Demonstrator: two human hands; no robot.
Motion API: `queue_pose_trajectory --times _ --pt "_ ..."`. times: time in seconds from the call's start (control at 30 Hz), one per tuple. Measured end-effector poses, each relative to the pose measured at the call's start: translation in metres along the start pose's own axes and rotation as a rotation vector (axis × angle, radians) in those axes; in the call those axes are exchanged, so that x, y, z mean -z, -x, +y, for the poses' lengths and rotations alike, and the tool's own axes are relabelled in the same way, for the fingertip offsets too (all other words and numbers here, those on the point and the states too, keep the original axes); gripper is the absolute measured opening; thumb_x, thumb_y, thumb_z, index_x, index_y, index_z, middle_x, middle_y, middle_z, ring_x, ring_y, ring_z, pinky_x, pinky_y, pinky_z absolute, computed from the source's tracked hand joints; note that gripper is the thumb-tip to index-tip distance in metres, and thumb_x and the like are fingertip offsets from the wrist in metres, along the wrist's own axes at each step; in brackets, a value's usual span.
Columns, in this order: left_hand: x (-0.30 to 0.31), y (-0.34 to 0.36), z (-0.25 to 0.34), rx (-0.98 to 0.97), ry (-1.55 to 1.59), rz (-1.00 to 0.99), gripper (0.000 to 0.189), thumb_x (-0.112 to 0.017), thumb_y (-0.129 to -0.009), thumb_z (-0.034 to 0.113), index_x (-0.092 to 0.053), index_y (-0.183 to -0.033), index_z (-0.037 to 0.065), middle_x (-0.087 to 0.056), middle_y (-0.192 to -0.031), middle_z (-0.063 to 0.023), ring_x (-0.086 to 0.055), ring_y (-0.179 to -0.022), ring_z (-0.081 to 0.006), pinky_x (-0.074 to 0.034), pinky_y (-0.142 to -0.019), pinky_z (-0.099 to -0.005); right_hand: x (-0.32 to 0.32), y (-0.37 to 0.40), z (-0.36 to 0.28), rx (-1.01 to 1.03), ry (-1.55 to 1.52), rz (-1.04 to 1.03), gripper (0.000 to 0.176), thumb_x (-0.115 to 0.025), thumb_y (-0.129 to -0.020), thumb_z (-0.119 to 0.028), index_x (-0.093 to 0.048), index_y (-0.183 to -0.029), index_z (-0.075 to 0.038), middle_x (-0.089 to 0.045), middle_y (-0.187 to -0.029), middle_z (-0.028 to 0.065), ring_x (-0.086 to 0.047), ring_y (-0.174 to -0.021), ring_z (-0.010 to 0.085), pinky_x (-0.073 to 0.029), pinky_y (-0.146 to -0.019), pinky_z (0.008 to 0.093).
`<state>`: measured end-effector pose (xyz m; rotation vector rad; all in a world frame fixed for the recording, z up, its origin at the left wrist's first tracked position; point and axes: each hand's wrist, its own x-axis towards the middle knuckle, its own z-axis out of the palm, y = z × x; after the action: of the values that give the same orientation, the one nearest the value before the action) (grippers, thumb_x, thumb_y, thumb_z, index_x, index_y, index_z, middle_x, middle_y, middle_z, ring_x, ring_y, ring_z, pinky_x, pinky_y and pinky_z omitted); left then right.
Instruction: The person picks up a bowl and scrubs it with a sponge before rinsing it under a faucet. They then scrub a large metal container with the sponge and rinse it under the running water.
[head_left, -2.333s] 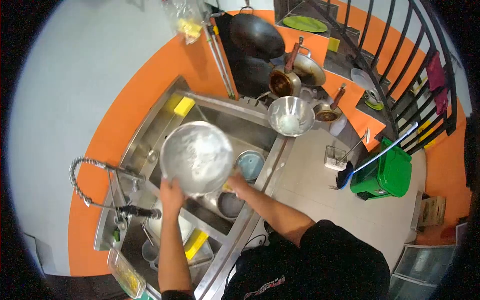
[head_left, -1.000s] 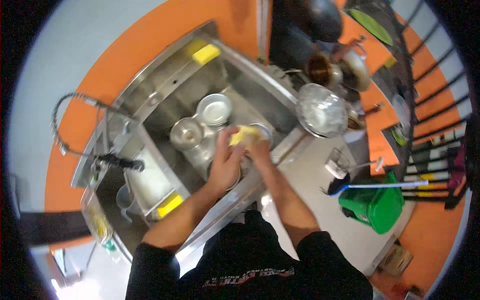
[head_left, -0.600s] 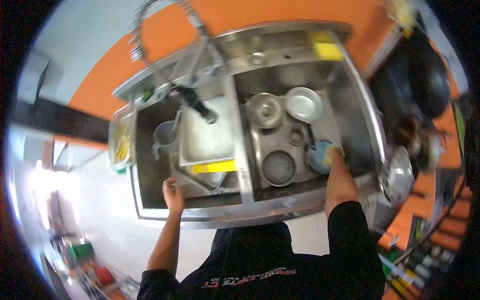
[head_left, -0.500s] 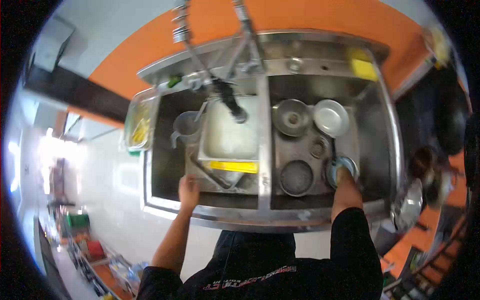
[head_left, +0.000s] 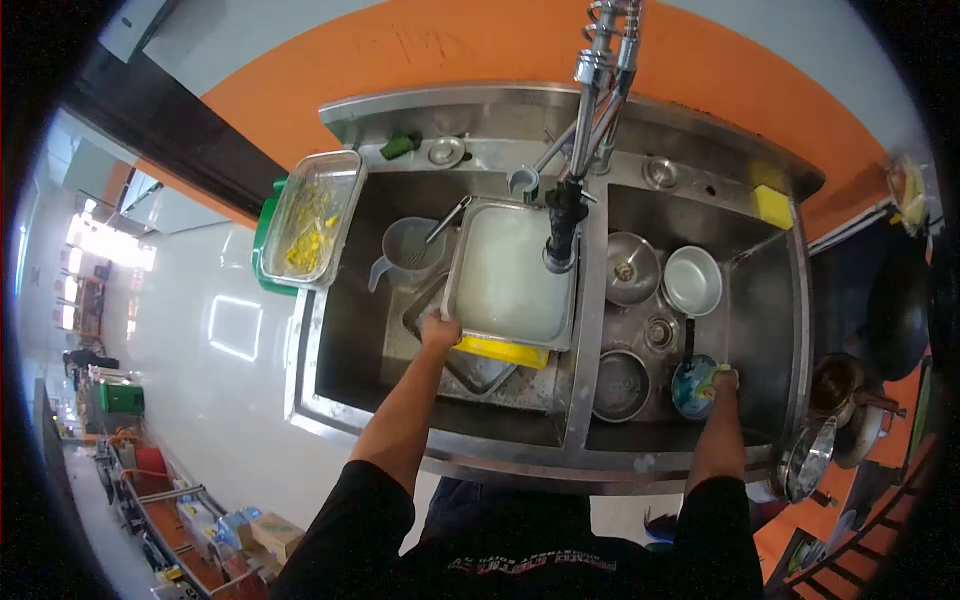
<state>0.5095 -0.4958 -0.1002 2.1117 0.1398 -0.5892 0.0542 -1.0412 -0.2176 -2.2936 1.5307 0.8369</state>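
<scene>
My left hand (head_left: 440, 330) is closed on the front left corner of a rectangular metal pan (head_left: 512, 270) full of cloudy white water, in the left basin. Under that pan's front edge is a yellow strip-like thing (head_left: 503, 350), and below lies another metal tray (head_left: 478, 375), partly hidden. In the right basin, my right hand (head_left: 726, 384) pinches a yellow-green sponge (head_left: 720, 371) at the rim of a small black-handled frying pan (head_left: 688, 392), its inside bluish. The fingertips are partly hidden. A clear measuring jug (head_left: 410, 250) with a metal-handled utensil stands left of the full pan.
A sprayer faucet (head_left: 566, 215) hangs over the full pan. Several round metal pans, including a pale one (head_left: 692, 281), sit in the right basin. A clear tray with yellow scraps (head_left: 315, 220) rests at the left rim; a yellow sponge block (head_left: 773, 206) lies at the back right.
My left hand has moved from above the left basin's front to the corner of the water-filled pan. My right hand has shifted to the frying pan's right rim. The view has turned.
</scene>
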Motion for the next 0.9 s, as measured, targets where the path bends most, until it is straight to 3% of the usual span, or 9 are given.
queue_pose_trajectory --times 0.07,0.13,0.2,0.23,0.3,0.47,0.67,0.8,0.9 --pt "-0.001 0.007 0.006 -0.025 -0.121 0.118 0.031 -0.067 -0.073 0.022 -0.063 -0.088 -0.004 -0.065 -0.063 -0.0138 -0.065 -0.049 -0.0226 -0.051 -0.048 -0.0343 0.000 -0.026 0.035 0.146 0.067 0.056 0.046 -0.057 -0.088 -0.007 -0.045 -0.131 0.005 -0.061 -0.110 0.0219 -0.066 -0.087 0.0332 -0.057 -0.061 0.0473" --pt "-0.001 0.010 0.005 -0.043 -0.089 0.085 0.036 -0.067 -0.072 0.024 -0.064 -0.093 -0.006 -0.066 -0.063 -0.0163 -0.066 -0.050 -0.0256 -0.054 -0.051 -0.0355 0.017 -0.023 0.044 0.279 0.076 0.123 0.047 -0.056 -0.089 -0.005 -0.044 -0.132 0.006 -0.061 -0.110 0.0225 -0.066 -0.086 0.0334 -0.058 -0.059 0.0471" --pt "-0.002 0.017 0.001 0.003 0.036 0.160 0.043 -0.068 -0.071 0.025 -0.063 -0.100 -0.007 -0.066 -0.065 -0.0167 -0.066 -0.049 -0.0264 -0.054 -0.051 -0.0360 0.043 0.035 0.010 -0.072 -0.874 0.237 0.051 -0.053 -0.084 -0.001 -0.043 -0.133 0.002 -0.060 -0.108 0.0221 -0.066 -0.083 0.0332 -0.059 -0.055 0.0461" --pt "0.001 0.000 -0.022 -0.023 0.002 0.052 0.051 -0.067 -0.073 0.022 -0.059 -0.111 -0.010 -0.067 -0.069 -0.0168 -0.066 -0.049 -0.0250 -0.053 -0.049 -0.0350 0.078 0.095 -0.029 -0.187 -1.300 0.421 0.053 -0.051 -0.081 0.001 -0.043 -0.134 0.000 -0.060 -0.107 0.0219 -0.066 -0.081 0.0330 -0.059 -0.053 0.0457" --pt "0.005 0.002 -0.025 -0.005 0.040 0.049 0.052 -0.066 -0.074 0.019 -0.056 -0.115 -0.011 -0.068 -0.074 -0.0173 -0.065 -0.050 -0.0248 -0.054 -0.049 -0.0343 0.104 0.156 -0.060 -0.147 -1.302 0.412 0.058 -0.051 -0.081 0.002 -0.038 -0.138 0.000 -0.058 -0.111 0.0219 -0.065 -0.084 0.0330 -0.060 -0.055 0.0443" --pt "0.023 0.031 0.011 -0.012 0.141 -0.037 0.050 -0.062 -0.077 0.009 -0.052 -0.123 -0.009 -0.067 -0.090 -0.0190 -0.066 -0.057 -0.0250 -0.056 -0.048 -0.0331 0.081 0.174 -0.057 -0.051 -1.284 0.282 0.065 -0.049 -0.083 0.003 -0.029 -0.145 -0.003 -0.054 -0.118 0.0221 -0.064 -0.088 0.0335 -0.061 -0.056 0.0423" --pt "0.015 0.011 -0.025 0.146 0.283 -0.066 0.045 -0.065 -0.078 0.009 -0.052 -0.119 -0.005 -0.066 -0.089 -0.0166 -0.067 -0.064 -0.0256 -0.057 -0.048 -0.0317 0.085 0.199 -0.074 0.074 -1.211 0.258 0.036 -0.044 -0.086 0.005 -0.044 -0.121 0.001 -0.057 -0.106 0.0170 -0.065 -0.087 0.0293 -0.061 -0.057 0.0385" --pt "0.008 0.017 -0.023 0.102 0.427 -0.113 0.033 -0.064 -0.082 0.010 -0.052 -0.111 -0.002 -0.065 -0.090 -0.0146 -0.068 -0.064 -0.0238 -0.057 -0.049 -0.0294 0.087 0.212 -0.074 0.128 -1.290 0.284 0.033 -0.044 -0.086 0.005 -0.045 -0.118 0.000 -0.058 -0.106 0.0168 -0.065 -0.085 0.0291 -0.060 -0.056 0.0373" --pt "0.010 0.016 -0.012 0.156 0.481 -0.132 0.029 -0.061 -0.085 0.011 -0.053 -0.110 0.001 -0.064 -0.096 -0.0132 -0.068 -0.068 -0.0216 -0.056 -0.053 -0.0303 0.092 0.226 -0.072 0.044 -1.357 0.277 0.032 -0.045 -0.086 0.005 -0.046 -0.118 -0.001 -0.058 -0.104 0.0161 -0.065 -0.087 0.0286 -0.059 -0.056 0.0371"
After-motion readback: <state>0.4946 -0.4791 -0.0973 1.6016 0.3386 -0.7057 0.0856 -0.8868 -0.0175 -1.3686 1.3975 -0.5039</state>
